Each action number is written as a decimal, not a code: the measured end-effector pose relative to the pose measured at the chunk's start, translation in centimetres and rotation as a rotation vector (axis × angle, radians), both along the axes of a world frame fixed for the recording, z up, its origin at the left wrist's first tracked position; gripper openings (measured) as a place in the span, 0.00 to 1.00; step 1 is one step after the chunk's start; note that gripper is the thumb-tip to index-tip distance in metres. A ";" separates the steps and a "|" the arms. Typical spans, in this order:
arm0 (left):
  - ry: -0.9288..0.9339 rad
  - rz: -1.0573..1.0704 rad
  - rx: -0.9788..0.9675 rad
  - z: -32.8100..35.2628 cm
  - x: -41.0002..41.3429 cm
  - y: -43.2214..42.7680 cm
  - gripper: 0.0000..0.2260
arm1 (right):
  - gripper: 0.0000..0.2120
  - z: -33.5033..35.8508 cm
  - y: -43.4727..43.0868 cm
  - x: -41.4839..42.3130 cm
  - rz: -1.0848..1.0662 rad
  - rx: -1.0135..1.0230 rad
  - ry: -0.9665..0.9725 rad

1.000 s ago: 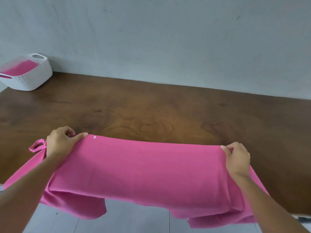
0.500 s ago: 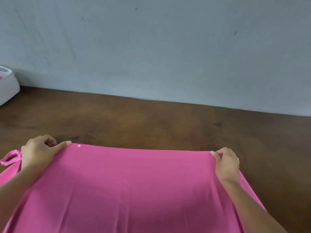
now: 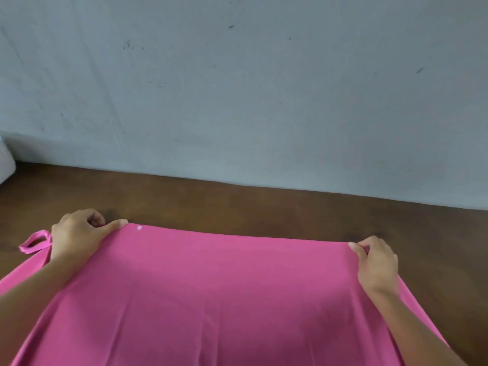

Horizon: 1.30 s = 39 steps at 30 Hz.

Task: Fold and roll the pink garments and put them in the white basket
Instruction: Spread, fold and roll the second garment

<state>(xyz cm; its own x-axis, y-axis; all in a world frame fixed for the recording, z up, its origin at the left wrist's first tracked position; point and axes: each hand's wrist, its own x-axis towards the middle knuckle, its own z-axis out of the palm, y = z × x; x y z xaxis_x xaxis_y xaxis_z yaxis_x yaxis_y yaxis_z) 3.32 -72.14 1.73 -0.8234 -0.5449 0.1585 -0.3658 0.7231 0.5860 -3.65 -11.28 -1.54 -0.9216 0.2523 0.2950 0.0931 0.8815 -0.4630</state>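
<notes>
Garment: smooth pink cloth garment (image 3: 224, 299) lies spread over the near part of the dark brown wooden bench (image 3: 264, 207). Its far edge is drawn straight between the 2 hands, and its near part runs out of view at the bottom.
Left grip: left hand (image 3: 76, 239) pinches the far left corner, thumb flat along the edge, fingers curled behind it. A pink loop tie (image 3: 34, 244) sticks out just beside the wrist.
Right grip: right hand (image 3: 377, 265) pinches the far right corner, thumb on top, fingers curled round the hem.
Basket: only a blurred white sliver (image 3: 5, 162) shows at the far-left edge, well apart from the cloth. It is likely the white basket, contents hidden.
Step in hand: probably squaring the cloth flat before the first fold.
Doing it well: hold both corners level and equally taut, set them down together, then stroke the faint middle creases outward. The tie should be tucked inward so it does not trail from the roll.
Risk: uneven pull would skew the edge and give a lopsided fold.
</notes>
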 end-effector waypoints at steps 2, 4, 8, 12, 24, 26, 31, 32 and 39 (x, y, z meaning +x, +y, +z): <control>0.000 -0.005 -0.017 -0.2 -2.0 -0.5 0.21 | 0.10 0.0 -0.3 -2.0 -0.006 0.007 -0.004; 0.004 0.004 -0.027 -0.4 -3.9 -0.9 0.21 | 0.10 0.0 -0.8 -3.9 -0.017 0.008 -0.001; 0.016 0.021 -0.015 -0.5 -7.5 -1.6 0.21 | 0.10 0.0 -1.6 -7.2 -0.026 0.013 0.014; 0.027 0.028 0.006 -0.7 -10.7 -2.5 0.25 | 0.10 -0.1 -2.2 -10.1 -0.002 -0.001 0.052; 0.014 0.091 -0.036 -1.2 -17.6 -3.7 0.31 | 0.10 -0.9 -2.6 -17.3 0.023 0.029 0.106; 0.016 0.101 -0.053 -1.1 -17.6 -3.6 0.30 | 0.10 -0.9 -2.6 -17.8 0.017 0.050 0.102; -0.004 0.110 -0.085 -0.9 -17.5 -3.4 0.30 | 0.11 -0.4 -2.9 -18.0 -0.017 0.081 0.089; 0.003 0.111 -0.090 -1.0 -17.5 -3.3 0.30 | 0.11 -0.1 -3.1 -18.0 -0.027 0.095 0.080; 0.010 0.088 -0.122 -1.9 -18.1 -4.4 0.33 | 0.16 1.4 -4.2 -16.8 -0.125 0.224 -0.061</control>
